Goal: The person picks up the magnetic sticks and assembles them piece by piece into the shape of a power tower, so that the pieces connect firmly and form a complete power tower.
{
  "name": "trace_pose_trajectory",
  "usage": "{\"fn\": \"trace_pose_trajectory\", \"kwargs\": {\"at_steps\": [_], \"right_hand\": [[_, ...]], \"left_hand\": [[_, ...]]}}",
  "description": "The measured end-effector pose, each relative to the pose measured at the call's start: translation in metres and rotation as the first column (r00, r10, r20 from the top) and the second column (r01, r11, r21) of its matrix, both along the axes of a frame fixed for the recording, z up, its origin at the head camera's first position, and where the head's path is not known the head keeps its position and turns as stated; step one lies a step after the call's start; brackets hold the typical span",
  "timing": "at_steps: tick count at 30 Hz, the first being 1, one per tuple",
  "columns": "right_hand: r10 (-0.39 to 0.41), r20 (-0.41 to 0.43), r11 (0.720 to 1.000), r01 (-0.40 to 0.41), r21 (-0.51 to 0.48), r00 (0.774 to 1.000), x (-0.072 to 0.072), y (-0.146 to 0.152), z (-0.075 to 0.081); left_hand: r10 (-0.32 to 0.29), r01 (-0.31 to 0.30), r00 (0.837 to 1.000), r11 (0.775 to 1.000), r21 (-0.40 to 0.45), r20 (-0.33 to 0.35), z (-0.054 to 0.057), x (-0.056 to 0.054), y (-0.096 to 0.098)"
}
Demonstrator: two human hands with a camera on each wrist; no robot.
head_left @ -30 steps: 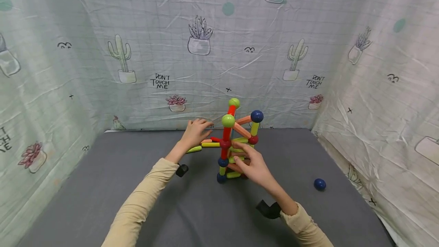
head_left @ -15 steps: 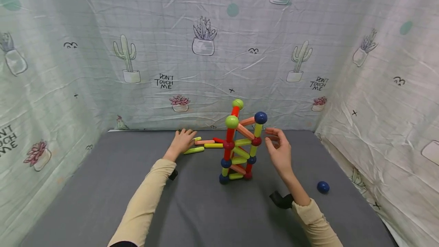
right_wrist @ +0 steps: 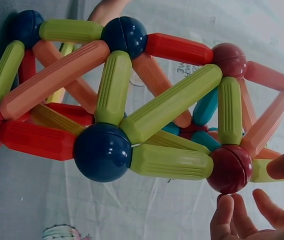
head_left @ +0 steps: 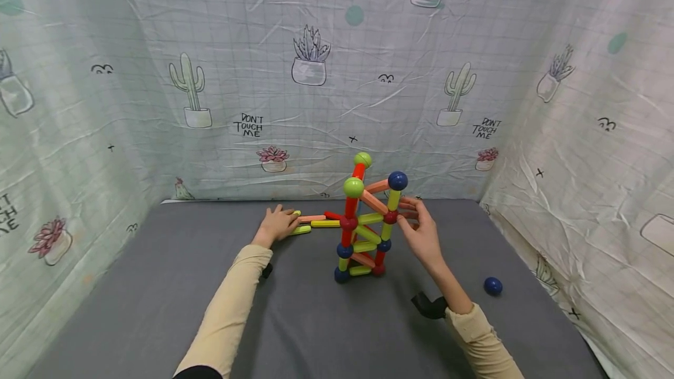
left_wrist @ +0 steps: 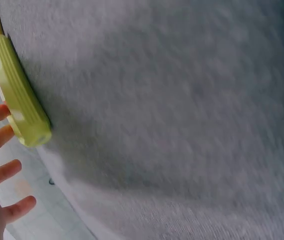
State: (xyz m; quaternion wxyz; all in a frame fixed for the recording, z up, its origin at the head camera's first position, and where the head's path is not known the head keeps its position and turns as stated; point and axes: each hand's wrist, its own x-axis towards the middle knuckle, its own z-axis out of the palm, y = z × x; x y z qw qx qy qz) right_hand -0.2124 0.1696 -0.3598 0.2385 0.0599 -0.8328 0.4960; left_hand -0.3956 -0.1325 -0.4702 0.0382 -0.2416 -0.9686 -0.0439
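Note:
A tower of magnetic rods and balls stands mid-table, its front red ball (head_left: 348, 223) facing me. My right hand (head_left: 423, 238) is at the tower's right side, fingers loosely bent. In the right wrist view a fingertip (right_wrist: 225, 207) meets the dark red ball (right_wrist: 230, 169), while another finger overlaps the short yellow-green rod (right_wrist: 265, 170) beyond it. Left of the tower, my left hand (head_left: 278, 224) lies over the loose rods. In the left wrist view its fingers are spread, two fingertips touching the far side of a yellow-green rod (left_wrist: 22, 90).
A yellow rod (head_left: 325, 224), an orange rod (head_left: 312, 219) and a red rod (head_left: 333, 215) lie left of and behind the tower. One loose blue ball (head_left: 492, 286) rests at the right. A patterned curtain (head_left: 237, 162) hangs along the table's back edge.
My left hand has moved left, from beside the tower to the loose rods. My right hand has left the tower's front, swung out right, then come in to the red ball.

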Motion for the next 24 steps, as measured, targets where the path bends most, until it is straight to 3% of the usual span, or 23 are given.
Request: {"fn": "trace_pose_trajectory", "kwargs": {"at_steps": [7, 16, 20, 22, 24], "right_hand": [[0.014, 0.030, 1.000, -0.015, 0.026, 0.999, -0.001, 0.001, 0.000], [0.029, 0.046, 0.999, -0.031, 0.045, 0.999, 0.000, 0.003, 0.001], [0.028, 0.061, 0.998, -0.031, 0.054, 0.998, -0.002, 0.004, 0.000], [0.026, 0.068, 0.998, -0.030, 0.058, 0.997, -0.002, 0.004, 0.000], [0.028, 0.073, 0.997, -0.033, 0.063, 0.997, -0.003, 0.003, 0.001]], "left_hand": [[-0.003, -0.008, 0.992, 0.997, -0.083, -0.129, -0.004, 0.000, -0.021], [0.084, -0.098, 0.985, 0.991, -0.087, -0.148, -0.001, 0.004, -0.042], [0.073, -0.048, 0.964, 0.994, 0.102, -0.257, 0.020, 0.010, -0.032], [0.052, 0.026, 0.935, 0.976, 0.215, -0.352, 0.041, 0.016, -0.020], [0.025, 0.120, 0.893, 0.949, 0.290, -0.448, 0.067, 0.027, -0.005]]}}
